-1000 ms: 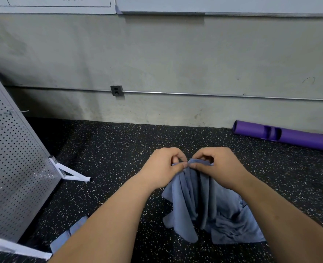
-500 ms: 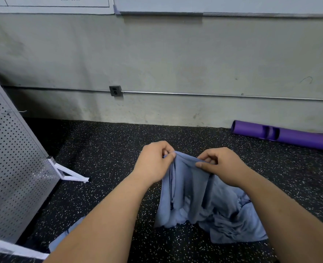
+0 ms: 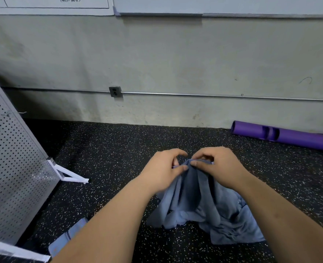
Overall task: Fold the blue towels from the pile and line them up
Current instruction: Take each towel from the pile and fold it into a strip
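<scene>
On the speckled floor, a crumpled blue towel hangs bunched in soft vertical folds, its lower part resting on the floor. The left grip and right grip nearly touch at its top edge, each pinching the cloth between curled thumb and fingers.

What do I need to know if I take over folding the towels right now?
Left hand pinches the towel at its top edge; right hand pinches the same edge close beside it.
The towel hangs bunched from both hands, its bottom on the floor by the crumpled pile.
Another blue cloth lies flat at lower left, partly hidden.
Done: one towel lifted.
Left: spread it, fold it, line it up, then the pile.
</scene>
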Demonstrator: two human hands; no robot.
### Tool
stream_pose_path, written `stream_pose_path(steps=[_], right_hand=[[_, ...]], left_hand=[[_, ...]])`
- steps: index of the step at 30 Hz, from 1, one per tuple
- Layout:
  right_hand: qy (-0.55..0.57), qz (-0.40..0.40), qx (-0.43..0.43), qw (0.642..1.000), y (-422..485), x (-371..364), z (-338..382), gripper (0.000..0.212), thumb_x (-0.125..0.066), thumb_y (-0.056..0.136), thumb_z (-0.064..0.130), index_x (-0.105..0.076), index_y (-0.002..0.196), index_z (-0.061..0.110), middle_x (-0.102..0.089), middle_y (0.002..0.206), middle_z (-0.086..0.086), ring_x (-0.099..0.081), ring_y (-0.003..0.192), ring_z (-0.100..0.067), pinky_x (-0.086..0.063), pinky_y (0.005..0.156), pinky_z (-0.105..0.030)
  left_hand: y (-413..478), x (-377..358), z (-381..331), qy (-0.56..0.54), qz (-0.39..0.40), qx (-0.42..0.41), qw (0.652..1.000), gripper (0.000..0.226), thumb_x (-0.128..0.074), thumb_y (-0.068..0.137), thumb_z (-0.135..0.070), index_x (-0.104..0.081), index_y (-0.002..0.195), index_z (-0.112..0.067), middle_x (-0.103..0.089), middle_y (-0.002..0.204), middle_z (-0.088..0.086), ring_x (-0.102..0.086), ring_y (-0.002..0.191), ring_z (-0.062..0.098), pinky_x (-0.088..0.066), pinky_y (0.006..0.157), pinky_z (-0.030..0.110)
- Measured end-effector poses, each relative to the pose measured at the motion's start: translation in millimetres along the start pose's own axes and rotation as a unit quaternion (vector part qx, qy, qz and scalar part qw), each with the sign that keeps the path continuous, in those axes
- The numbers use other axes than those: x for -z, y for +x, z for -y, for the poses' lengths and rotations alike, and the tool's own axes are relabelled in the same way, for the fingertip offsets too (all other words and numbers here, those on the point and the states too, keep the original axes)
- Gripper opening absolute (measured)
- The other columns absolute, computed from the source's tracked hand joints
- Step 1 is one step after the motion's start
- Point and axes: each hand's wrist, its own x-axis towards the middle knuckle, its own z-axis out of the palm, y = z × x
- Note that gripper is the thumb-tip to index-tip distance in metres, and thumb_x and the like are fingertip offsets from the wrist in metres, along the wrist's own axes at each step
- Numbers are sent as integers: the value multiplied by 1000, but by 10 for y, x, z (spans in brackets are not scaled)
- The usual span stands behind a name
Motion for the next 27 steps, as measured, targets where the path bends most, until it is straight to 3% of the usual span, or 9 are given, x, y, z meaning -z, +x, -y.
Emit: stream_pose_path(steps=[2, 5, 11, 16, 20, 27], right_hand=[[8, 12, 4, 1000, 2, -28, 53, 3, -82, 90, 35, -81, 91, 38, -76, 88, 23, -70, 88, 1, -52, 80, -23], [3, 15, -1, 1000, -1, -20, 57, 4, -83, 90, 35, -81, 89, 38, -74, 84, 26, -68, 84, 3, -48, 73, -16], [-1, 15, -64, 998, -3, 102, -110, 7, -83, 92, 24, -82, 87, 29, -72, 69, 16, -58, 57, 5, -42, 59, -8], [-50, 35, -95, 994, -12, 180, -248, 5, -82, 93, 29, -81, 88, 32, -72, 72, 21, -64, 66, 1, -46, 63, -11], [-71, 52, -124, 988, -19, 213, -343, 11, -82, 93, 26, -78, 83, 32, -70, 66, 22, -61, 61, 7, -42, 57, -9], [-46, 40, -131, 990, -48, 248, -341, 13, -75, 95, 20, -72, 89, 30, -71, 73, 0, -58, 60, -11, -44, 61, -26]], left_hand=[[7, -25, -14, -2, 2, -2, 1000, 7, -77, 95, -30, -76, 101, -30, -67, 73, -8, -57, 65, 5, -48, 67, 28], [10, -18, -7, -2, -9, 10, 1000, 11, -76, 95, -31, -72, 86, -30, -68, 74, -8, -59, 67, 7, -48, 65, 29], [31, 90, 117, 14, -70, 80, 994, 13, -75, 96, -32, -73, 82, -31, -69, 73, -14, -65, 70, 4, -56, 70, 28], [50, 155, 195, 15, -119, 132, 984, 15, -75, 94, -29, -72, 79, -29, -72, 76, -13, -68, 77, 5, -60, 78, 32], [48, 204, 266, 41, -149, 177, 972, 20, -74, 95, -31, -68, 75, -28, -71, 73, -12, -68, 77, 10, -59, 80, 35], [26, 255, 364, 62, -155, 224, 960, 18, -72, 96, -33, -67, 79, -29, -71, 76, -11, -69, 81, 16, -60, 80, 39]])
